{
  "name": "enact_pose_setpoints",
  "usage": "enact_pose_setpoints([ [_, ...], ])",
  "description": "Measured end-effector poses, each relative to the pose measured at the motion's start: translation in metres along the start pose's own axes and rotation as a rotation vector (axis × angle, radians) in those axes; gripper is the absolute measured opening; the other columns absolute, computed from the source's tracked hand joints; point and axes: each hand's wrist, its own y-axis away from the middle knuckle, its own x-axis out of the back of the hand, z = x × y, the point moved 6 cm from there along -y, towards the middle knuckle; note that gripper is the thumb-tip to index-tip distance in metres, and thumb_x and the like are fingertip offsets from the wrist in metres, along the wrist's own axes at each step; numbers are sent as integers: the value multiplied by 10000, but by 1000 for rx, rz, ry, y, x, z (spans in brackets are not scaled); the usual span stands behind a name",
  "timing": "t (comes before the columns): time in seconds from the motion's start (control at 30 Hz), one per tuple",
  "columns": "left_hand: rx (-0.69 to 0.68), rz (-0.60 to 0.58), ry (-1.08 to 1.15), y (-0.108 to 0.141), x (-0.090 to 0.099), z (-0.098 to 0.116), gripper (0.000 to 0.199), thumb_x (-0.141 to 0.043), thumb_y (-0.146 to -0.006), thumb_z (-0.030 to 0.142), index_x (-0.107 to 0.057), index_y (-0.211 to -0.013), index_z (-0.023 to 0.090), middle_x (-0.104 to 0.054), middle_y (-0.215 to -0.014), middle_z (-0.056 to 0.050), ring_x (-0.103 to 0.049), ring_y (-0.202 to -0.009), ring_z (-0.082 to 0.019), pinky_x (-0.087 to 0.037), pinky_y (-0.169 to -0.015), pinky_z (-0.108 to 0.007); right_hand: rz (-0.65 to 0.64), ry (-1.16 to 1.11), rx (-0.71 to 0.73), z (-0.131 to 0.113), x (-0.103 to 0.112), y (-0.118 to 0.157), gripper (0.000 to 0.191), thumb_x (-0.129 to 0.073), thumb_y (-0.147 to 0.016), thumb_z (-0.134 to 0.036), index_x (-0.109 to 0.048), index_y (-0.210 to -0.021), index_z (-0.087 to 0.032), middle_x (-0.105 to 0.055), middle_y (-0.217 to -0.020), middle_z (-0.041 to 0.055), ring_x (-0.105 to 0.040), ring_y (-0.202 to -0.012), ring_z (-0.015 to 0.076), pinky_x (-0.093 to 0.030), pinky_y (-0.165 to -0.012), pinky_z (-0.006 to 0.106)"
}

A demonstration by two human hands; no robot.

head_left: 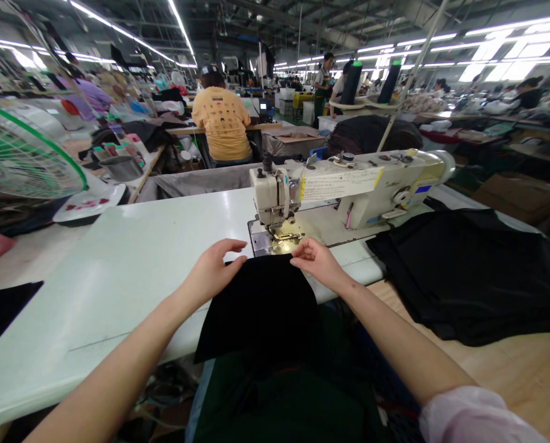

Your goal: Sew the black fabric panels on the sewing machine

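Okay, at table's (131, 258) near edge, holding left hand (213, 267) open by black cloth's (261, 301) left corner, likely for adjusting; pinching its right corner with right hand (318, 261), apparently to square it to sewing machine (365, 206).

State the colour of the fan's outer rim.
Green, seen best in the head view, on the fan at left.

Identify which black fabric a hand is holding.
The middle piece, its edge in the right hand; the left piece and right pile lie untouched.
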Motion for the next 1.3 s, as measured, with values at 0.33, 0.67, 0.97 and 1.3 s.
enact_pose_setpoints([
  [0.33, -42, -307, 488, -27, -83, 29, 240, -659, -765, 404, -674, -798, 166, -647, -699, -5, -578, -611, -142, -482, -586, -263, -16, 36, -2, -3, -5, 3, 222, -774, -690, -347, -634, -810, -222, -677, -769, -12, -631, -743, 162, -503, -754, 332],
  [0.67, -66, -245, 500, -25, -81, 26, 217, -684, -771, 382, -702, -827, 173, -682, -818, -29, -604, -734, -161, -490, -694, -280, -12, 19, -38, 1, -3, 3, 236, -793, -667, -340, -647, -800, -210, -686, -768, -15, -637, -727, 152, -512, -752, 321],
  [0.97, -76, -231, 397, -22, -81, 28, 232, -651, -805, 415, -710, -826, 191, -706, -846, -37, -641, -803, -197, -523, -759, -316, 66, 58, 0, -4, -5, 3, 180, -762, -714, -369, -668, -751, -220, -693, -740, -1, -632, -720, 170, -518, -715, 321],
  [1.3, 65, -386, 72, -15, -39, -2, 242, -665, -717, 435, -722, -779, 208, -707, -734, -9, -627, -700, -213, -473, -671, -300, 203, 8, -17, -2, 9, 4, 197, -781, -692, -376, -693, -757, -213, -706, -761, 19, -640, -733, 183, -527, -751, 344],
])
